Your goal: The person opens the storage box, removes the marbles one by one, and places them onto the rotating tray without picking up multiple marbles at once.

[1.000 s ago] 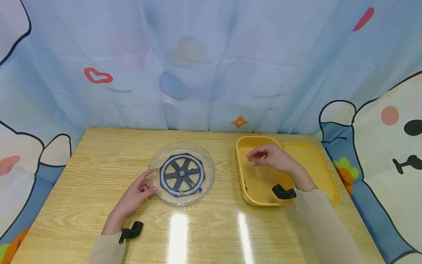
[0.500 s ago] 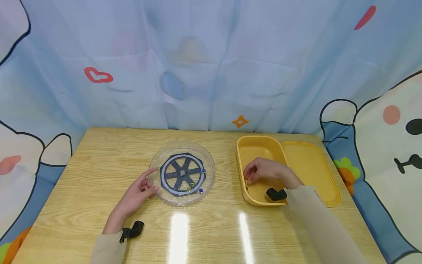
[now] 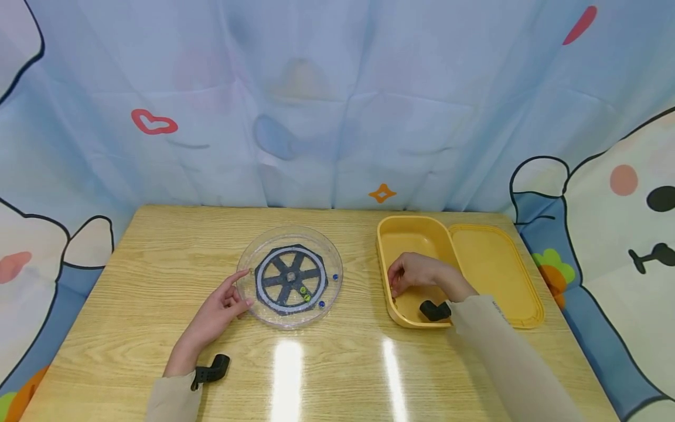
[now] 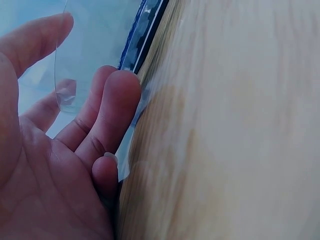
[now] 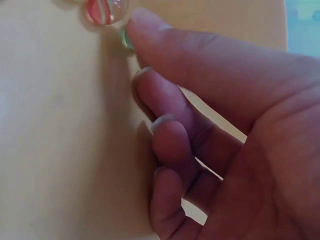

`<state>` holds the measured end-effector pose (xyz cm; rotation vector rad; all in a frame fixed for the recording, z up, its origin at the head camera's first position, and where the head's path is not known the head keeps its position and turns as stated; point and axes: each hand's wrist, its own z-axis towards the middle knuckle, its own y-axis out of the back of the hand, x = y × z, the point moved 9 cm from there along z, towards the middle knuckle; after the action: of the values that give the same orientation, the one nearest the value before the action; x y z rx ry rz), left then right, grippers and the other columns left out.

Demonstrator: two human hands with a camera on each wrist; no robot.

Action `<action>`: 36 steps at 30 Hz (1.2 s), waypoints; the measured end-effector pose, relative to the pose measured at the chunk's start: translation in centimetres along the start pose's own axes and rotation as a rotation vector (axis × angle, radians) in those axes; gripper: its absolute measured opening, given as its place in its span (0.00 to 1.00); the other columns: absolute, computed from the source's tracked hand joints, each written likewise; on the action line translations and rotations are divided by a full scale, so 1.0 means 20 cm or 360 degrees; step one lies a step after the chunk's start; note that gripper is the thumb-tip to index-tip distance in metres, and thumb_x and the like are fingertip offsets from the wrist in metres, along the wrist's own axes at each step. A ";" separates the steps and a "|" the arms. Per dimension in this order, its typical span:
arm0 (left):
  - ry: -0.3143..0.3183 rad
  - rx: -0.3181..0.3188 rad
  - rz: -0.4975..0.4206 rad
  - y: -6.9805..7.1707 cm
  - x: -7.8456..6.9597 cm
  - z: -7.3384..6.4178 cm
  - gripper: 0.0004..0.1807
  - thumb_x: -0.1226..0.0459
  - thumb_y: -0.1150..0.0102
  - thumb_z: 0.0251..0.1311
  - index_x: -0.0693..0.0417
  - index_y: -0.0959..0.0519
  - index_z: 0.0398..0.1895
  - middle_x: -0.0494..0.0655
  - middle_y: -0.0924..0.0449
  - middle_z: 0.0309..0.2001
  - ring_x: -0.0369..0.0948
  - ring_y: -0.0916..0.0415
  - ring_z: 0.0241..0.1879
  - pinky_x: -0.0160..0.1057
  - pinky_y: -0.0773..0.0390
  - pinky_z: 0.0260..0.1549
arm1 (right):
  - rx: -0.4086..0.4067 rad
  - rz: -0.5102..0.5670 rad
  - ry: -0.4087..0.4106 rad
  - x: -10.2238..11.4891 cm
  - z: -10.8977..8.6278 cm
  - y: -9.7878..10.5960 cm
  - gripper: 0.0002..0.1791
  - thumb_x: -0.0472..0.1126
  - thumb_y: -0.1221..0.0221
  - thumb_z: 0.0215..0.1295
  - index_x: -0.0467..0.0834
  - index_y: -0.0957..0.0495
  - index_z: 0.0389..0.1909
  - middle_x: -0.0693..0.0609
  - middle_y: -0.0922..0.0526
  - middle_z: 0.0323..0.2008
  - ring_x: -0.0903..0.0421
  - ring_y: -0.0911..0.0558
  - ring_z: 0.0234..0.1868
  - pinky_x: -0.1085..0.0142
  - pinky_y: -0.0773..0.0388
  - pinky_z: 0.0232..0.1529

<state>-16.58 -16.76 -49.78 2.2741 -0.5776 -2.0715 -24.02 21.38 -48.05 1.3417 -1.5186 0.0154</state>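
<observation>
My left hand (image 3: pixel 217 313) holds the near left rim of a clear round dish (image 3: pixel 331 255), thumb and index finger at its edge. The other fingers curl below the wall in the left wrist view. A dark spoked wheel pattern (image 3: pixel 291 276) shows in the dish, with two yellow-green marbles (image 3: pixel 307 298) and two blue marbles (image 3: pixel 321 304). Inside the yellow box (image 3: pixel 416 234), at its left wall, my right hand (image 3: pixel 419 274) pinches a green marble (image 5: pixel 129 39), partly hidden by the thumb. Beside the thumb tip lies a clear marble with a red stripe (image 5: pixel 102 10).
A flat yellow lid (image 3: pixel 495 272) lies against the box's right side. The wooden table (image 3: pixel 348 375) reaches back to a light blue curtain (image 3: pixel 316 117). Bare wood separates dish and box.
My right hand has gone down and left into the box, to the marbles at its left wall. Marbles in the dish have rolled about. The left hand keeps its place.
</observation>
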 end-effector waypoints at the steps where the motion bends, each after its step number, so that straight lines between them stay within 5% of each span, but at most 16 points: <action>1: 0.0002 -0.0001 -0.0003 0.00 0.00 0.00 0.37 0.61 0.36 0.67 0.47 0.40 0.76 0.53 0.28 0.32 0.44 0.29 0.26 0.38 0.28 0.27 | -0.0002 0.0003 0.0001 0.00 0.00 0.00 0.04 0.33 0.29 0.54 0.41 0.16 0.27 0.55 0.18 0.23 0.59 0.25 0.25 0.66 0.28 0.32; 14: -0.0008 -0.0012 0.0055 0.00 0.03 0.01 0.36 0.61 0.37 0.67 0.45 0.39 0.76 0.52 0.28 0.32 0.44 0.27 0.26 0.37 0.27 0.27 | -0.0108 0.0248 -0.0013 -0.03 -0.06 0.07 0.09 0.36 0.32 0.61 0.35 0.17 0.38 0.48 0.13 0.34 0.55 0.17 0.37 0.65 0.24 0.43; 23: 0.0013 -0.0010 0.0045 0.00 0.03 0.02 0.36 0.59 0.37 0.67 0.41 0.40 0.76 0.52 0.28 0.33 0.45 0.27 0.27 0.38 0.26 0.29 | -0.0448 0.0321 0.0031 -0.01 -0.15 0.19 0.08 0.33 0.35 0.63 0.33 0.18 0.42 0.44 0.14 0.36 0.45 0.17 0.39 0.62 0.21 0.38; 36: 0.0000 -0.0007 0.0057 0.01 0.03 0.02 0.35 0.60 0.38 0.68 0.43 0.39 0.76 0.52 0.27 0.33 0.46 0.26 0.27 0.38 0.27 0.28 | -0.0928 0.0040 0.0198 0.22 -0.25 0.28 0.07 0.40 0.35 0.67 0.43 0.16 0.43 0.52 0.15 0.39 0.54 0.20 0.39 0.64 0.23 0.38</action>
<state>-17.00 -16.92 -50.37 2.2439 -0.6084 -2.0546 -23.83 23.32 -39.50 0.8371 -1.2982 -0.3010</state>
